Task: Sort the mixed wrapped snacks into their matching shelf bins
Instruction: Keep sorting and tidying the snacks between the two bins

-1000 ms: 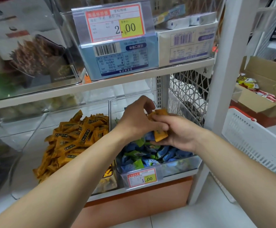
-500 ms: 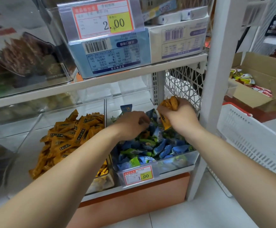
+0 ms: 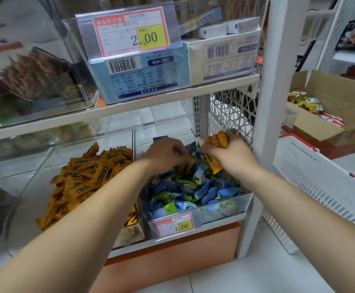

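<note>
Right grip clutches orange wrapped snacks over the bin. Left grip curls among blue-green snacks; its hold is unclear.

Both bare arms reach forward and slightly inward, so the hands lie close together, just apart. The left arm comes in from the lower left, the right arm from the lower right. The left hand is turned palm down, its back to the camera, the fingers curled downward at the tips — whether they pinch anything is hidden. The right hand sits just beside it and a little higher, its fist closed round a bunch of orange snacks — their ends stick out above and below the fingers.
</note>
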The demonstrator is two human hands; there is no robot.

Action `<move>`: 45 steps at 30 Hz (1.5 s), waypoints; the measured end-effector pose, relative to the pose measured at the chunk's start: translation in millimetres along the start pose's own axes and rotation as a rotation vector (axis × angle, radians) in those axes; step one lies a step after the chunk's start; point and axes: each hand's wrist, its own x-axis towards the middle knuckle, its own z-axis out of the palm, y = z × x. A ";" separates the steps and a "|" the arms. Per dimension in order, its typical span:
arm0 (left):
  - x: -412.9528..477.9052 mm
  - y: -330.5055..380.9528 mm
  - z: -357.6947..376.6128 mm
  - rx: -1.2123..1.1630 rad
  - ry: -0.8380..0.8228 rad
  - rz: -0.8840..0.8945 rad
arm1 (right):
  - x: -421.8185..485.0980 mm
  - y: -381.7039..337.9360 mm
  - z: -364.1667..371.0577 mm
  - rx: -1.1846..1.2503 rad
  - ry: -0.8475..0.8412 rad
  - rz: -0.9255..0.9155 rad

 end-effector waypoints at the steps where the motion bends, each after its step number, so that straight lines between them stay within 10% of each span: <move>1: -3.8 3.7 -7.7 -0.069 0.081 -0.023 | -0.4 -1.9 -1.2 0.010 -0.008 0.008; 8: -60.8 7.8 -41.5 -0.854 0.322 -0.312 | -5.8 -48.8 19.9 0.168 -0.193 0.024; 13: -103.9 -39.8 -67.4 -0.856 0.575 -0.370 | -14.4 -96.5 99.0 0.011 -0.267 -0.119; 19: -144.2 -100.2 -76.7 -0.313 0.840 -0.285 | 3.5 -122.4 191.9 -0.202 -0.325 -0.244; 29: -152.0 -137.3 -80.4 0.106 0.589 -0.507 | 19.2 -121.2 239.1 -0.591 -0.497 -0.381; 40: -131.2 -102.0 -51.1 0.348 0.345 -0.137 | -7.8 -64.8 117.8 -0.614 -0.212 -0.491; 45: -122.2 -88.3 -37.9 0.505 0.292 -0.243 | 7.7 -27.4 74.2 -0.966 -0.607 -0.248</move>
